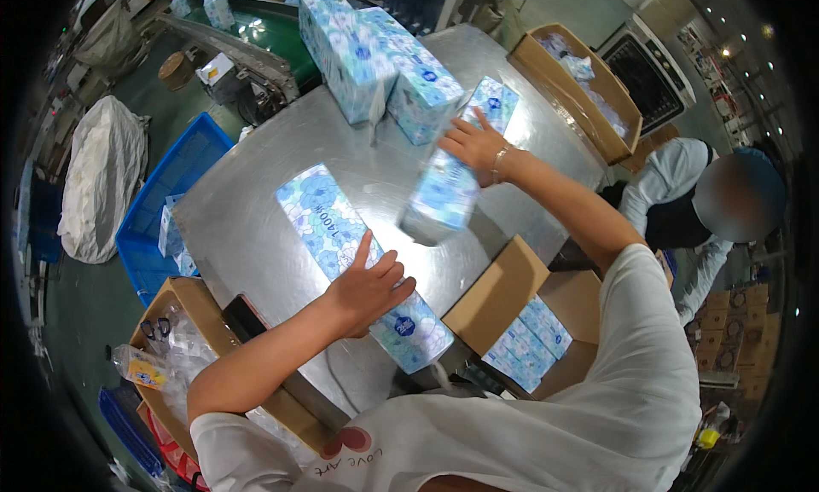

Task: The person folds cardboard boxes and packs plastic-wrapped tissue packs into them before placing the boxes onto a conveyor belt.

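Observation:
A long floral blue-and-white tissue pack lies diagonally on the metal table. My left hand rests across its middle, index finger stretched along the top and the other fingers curled over its right side; the thumb is mostly hidden. Farther right, my right hand grips a similar tissue pack from above, fingers spread over its top. That pack's near end is smeared by motion and seems raised off the table. Beyond it stand two larger stacks of the same packs, a left stack and a right stack.
An open carton with packs inside sits at the table's near right edge. Another carton holds plastic film at the far right. A blue crate and a carton of plastic bags flank the left. A co-worker bends at right.

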